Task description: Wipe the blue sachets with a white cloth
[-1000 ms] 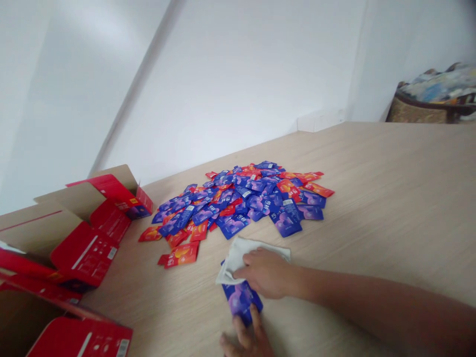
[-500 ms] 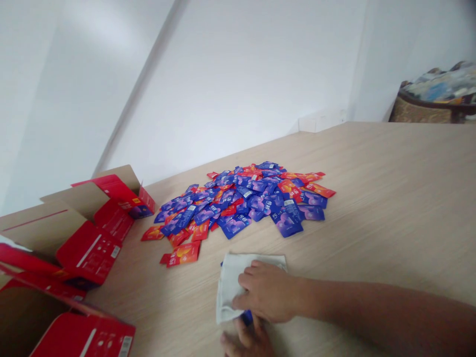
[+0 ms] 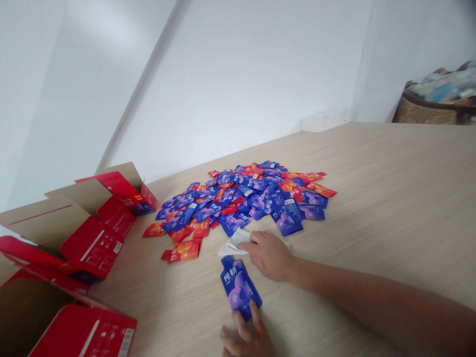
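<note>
A blue pouch (image 3: 239, 287) with a purple pattern lies flat on the table in front of me. My left hand (image 3: 247, 339) is at the bottom edge of the view, fingers apart, its fingertips resting on the pouch's lower end. Just beyond the pouch, my right hand (image 3: 270, 255) is closed on a crumpled white cloth (image 3: 238, 240). Part of the cloth is hidden under that hand. A pile of blue and red pouches (image 3: 238, 196) spreads farther back.
Several red cardboard boxes (image 3: 92, 243) stand with flaps up along the left. A white wall (image 3: 253, 84) rises behind the wooden table (image 3: 372, 208). At the far right, a brown patterned piece of furniture (image 3: 424, 110) is heaped with things.
The cloth lay spread over the blue pouch; my right hand has gathered it and moved it away from me, uncovering the pouch. My left hand has stayed about where it was.
</note>
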`<state>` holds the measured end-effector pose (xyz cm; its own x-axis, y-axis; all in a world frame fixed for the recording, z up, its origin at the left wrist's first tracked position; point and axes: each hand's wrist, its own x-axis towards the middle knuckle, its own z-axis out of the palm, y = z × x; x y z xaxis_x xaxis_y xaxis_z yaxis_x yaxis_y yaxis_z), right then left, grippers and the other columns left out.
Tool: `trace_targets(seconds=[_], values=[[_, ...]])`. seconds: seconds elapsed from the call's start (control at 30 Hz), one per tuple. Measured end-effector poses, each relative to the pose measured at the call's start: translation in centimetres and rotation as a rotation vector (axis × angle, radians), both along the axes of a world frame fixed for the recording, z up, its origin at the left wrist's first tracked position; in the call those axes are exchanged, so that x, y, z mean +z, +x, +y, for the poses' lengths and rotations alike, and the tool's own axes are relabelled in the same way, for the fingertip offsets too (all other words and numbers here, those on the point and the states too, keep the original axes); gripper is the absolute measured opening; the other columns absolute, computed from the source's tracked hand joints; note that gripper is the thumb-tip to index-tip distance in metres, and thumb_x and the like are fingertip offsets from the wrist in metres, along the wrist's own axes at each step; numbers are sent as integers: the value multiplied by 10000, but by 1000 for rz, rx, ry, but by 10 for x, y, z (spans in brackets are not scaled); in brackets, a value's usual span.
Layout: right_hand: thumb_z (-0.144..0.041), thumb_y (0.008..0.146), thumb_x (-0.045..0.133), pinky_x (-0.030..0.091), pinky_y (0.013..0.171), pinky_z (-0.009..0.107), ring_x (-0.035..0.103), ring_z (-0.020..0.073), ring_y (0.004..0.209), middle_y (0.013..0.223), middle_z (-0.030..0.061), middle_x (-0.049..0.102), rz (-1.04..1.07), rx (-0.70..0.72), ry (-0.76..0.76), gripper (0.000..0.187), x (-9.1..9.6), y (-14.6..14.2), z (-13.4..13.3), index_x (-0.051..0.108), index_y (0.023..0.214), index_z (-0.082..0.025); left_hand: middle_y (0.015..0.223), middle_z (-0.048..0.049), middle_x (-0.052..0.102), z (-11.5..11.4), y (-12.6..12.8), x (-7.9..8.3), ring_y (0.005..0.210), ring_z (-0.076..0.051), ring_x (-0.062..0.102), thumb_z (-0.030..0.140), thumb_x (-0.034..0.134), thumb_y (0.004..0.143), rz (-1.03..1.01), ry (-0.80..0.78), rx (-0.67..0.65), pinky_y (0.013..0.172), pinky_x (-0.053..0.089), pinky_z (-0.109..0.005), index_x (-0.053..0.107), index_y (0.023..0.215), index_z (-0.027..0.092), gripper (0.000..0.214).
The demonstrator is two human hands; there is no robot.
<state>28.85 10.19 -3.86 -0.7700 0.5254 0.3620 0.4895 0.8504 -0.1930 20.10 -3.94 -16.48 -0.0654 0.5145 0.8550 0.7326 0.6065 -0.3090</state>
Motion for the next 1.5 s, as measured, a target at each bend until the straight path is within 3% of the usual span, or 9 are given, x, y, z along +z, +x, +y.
trace_targets(seconds=[0.2,0.3,0.5,0.63,0.77,0.9,1.1,1.33,1.5], values=[[-343,877,443,302,693,348,431,197,763,826,56,517,-59,356,223,293,0,-3,-35,579,1125,-268,953,-111,696,-9,1,-12,900,-345,624,178,594,742,-232,-110,-3,607,517,-469,720,908,302,243],[-353,849,485,318,686,343,453,198,767,824,51,535,-143,448,205,205,-8,-6,-39,623,966,-257,934,-119,699,-8,1,-17,916,-347,618,192,589,747,-259,-69,14,611,523,-472,714,916,276,226],[-323,848,467,343,722,355,488,218,836,883,59,559,-155,279,50,236,-15,-12,-17,620,1021,-277,893,-86,711,1,1,-18,906,-357,621,134,591,730,-180,39,31,588,516,-456,623,1123,378,464],[-240,849,458,344,732,342,494,208,842,904,68,557,-101,121,-67,291,-16,-12,2,610,1097,-254,907,-97,711,-1,0,-14,914,-371,614,123,608,706,-146,-6,22,579,512,-438,716,947,332,337],[-174,857,420,343,735,310,471,183,846,938,63,518,155,20,-133,354,-15,-7,5,568,1175,-222,890,-117,704,-3,-1,-6,867,-367,624,104,626,692,-51,-41,7,565,502,-426,736,875,321,305],[-201,855,436,329,742,321,454,183,838,916,62,506,240,161,-37,359,-13,-5,-10,561,1191,-221,864,-110,705,-3,0,0,848,-370,624,99,650,674,-29,-29,2,536,496,-401,747,808,299,260],[-350,813,526,326,716,347,461,198,800,847,39,531,-102,480,100,247,-13,-8,-31,630,1028,-291,918,-116,694,-7,5,-5,879,-329,623,226,554,768,-304,-29,2,577,518,-444,698,974,290,259],[-325,835,489,340,729,355,499,217,861,906,55,562,-148,295,-2,265,-15,-13,-18,626,1059,-295,922,-91,704,-2,1,-16,933,-377,601,140,637,691,-106,-6,44,606,513,-438,731,856,298,246],[-230,850,457,347,732,325,510,204,867,885,58,563,-68,116,-119,294,-17,-10,4,621,1093,-257,881,-96,713,-2,-1,-9,910,-379,609,123,634,689,-69,-19,36,572,506,-409,745,829,298,250]])
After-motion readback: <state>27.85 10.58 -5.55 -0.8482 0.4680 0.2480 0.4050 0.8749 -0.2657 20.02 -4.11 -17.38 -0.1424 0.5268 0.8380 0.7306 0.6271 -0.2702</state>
